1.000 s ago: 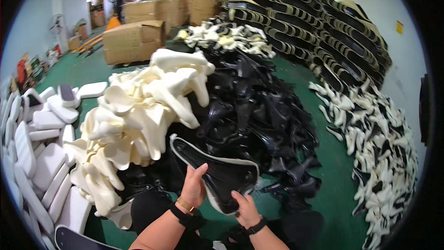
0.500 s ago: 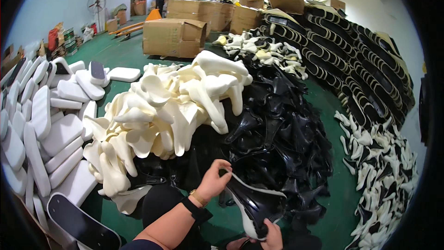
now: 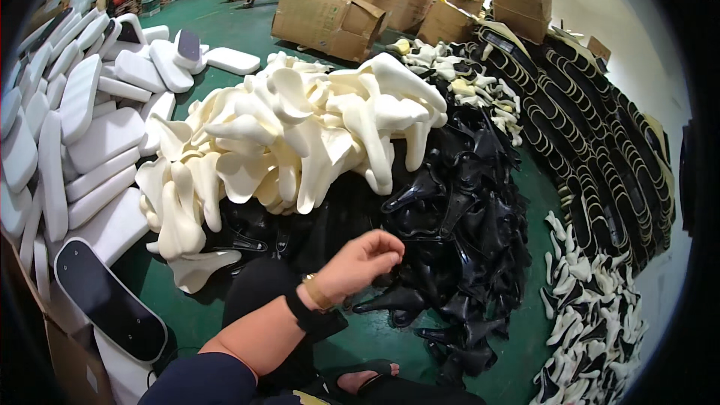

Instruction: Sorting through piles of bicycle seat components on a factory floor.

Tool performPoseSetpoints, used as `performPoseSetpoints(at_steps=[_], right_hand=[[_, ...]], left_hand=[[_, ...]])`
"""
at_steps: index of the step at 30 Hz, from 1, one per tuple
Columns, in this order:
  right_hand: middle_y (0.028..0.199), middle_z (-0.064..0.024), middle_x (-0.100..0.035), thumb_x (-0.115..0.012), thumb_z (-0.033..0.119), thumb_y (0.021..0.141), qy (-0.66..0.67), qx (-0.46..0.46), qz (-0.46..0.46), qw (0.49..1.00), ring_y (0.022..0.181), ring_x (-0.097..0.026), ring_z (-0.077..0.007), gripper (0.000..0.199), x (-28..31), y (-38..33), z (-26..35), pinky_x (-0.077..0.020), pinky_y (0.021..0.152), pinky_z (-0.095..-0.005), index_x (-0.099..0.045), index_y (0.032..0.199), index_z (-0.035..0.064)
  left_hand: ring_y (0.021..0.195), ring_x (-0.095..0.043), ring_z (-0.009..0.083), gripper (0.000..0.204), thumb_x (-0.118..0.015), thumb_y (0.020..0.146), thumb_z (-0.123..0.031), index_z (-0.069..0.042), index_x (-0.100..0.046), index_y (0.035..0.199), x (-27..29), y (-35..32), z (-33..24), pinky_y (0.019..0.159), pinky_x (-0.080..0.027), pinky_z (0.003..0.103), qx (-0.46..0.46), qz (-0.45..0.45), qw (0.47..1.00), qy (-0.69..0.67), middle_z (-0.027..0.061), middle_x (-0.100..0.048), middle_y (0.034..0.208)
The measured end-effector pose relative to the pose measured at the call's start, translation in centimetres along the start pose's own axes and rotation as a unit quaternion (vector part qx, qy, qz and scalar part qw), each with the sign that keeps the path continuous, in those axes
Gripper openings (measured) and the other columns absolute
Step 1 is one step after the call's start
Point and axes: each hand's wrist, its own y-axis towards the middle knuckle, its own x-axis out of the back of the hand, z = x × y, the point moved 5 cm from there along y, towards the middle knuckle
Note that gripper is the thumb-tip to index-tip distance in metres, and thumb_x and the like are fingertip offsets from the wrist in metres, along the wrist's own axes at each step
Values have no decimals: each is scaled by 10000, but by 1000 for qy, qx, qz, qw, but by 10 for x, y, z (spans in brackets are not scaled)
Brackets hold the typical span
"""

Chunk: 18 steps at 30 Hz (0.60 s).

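Observation:
My left hand (image 3: 365, 261), with a gold-coloured watch and a black band at the wrist, hangs above the near edge of a heap of glossy black bicycle saddle shells (image 3: 431, 195). Its fingers are loosely curled, the thumb a little apart from them, and nothing shows between them. Just beyond it, to the left, rises a pile of cream foam saddle pads (image 3: 300, 124) with long narrow noses. One such pad (image 3: 201, 268) lies at the pile's near left edge. My right hand is out of view.
White oblong cushions (image 3: 105, 139) are stacked at the left, with a black-backed one (image 3: 111, 300) nearest. Cardboard boxes (image 3: 326, 22) stand at the back. Long rows of black and cream parts (image 3: 592, 135) rise at the right, above scattered white-and-black pieces (image 3: 592, 322). My sandalled foot (image 3: 367, 376) is below.
The black saddle shell with its pale rim, held in both hands before, has left my left hand and the view. My right hand has gone from view too. The view has shifted downward.

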Motion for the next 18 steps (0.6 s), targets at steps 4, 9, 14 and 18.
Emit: performPoseSetpoints(at_steps=[4,9,14,18], right_hand=[[764,-17,-567,-625,183,855,-102,-224,80,966,685,-516,-148,147,-126,-83,-117,-423,567,-276,-643,976,101],[806,-19,-597,-595,85,876,-66,-306,129,941,676,-529,-143,292,-184,-111,-198,-443,599,-283,-600,1168,89],[824,-19,-609,-583,106,910,-118,-344,162,917,668,-544,-137,325,-239,-139,-227,-455,603,-267,-561,1233,72],[838,-19,-616,-566,114,925,-159,-348,177,907,662,-542,-141,302,-256,-141,-228,-456,579,-267,-577,1223,66]], left_hand=[[972,-629,194,160,-535,955,-129,-54,-573,1091,45,-31,-91,878,-527,374,-87,-59,979,-175,81,-627,1034],[903,-636,197,137,-532,966,-158,-78,-558,1074,178,-67,-63,799,-543,355,-63,-251,963,-77,65,-631,953],[655,-596,155,233,-636,800,-214,-5,-663,898,341,-183,67,627,-497,305,210,-437,819,308,79,-641,706],[1025,-636,344,395,-659,751,-212,-1,-631,1083,388,-241,167,894,-501,404,375,-438,706,411,210,-672,1018]])
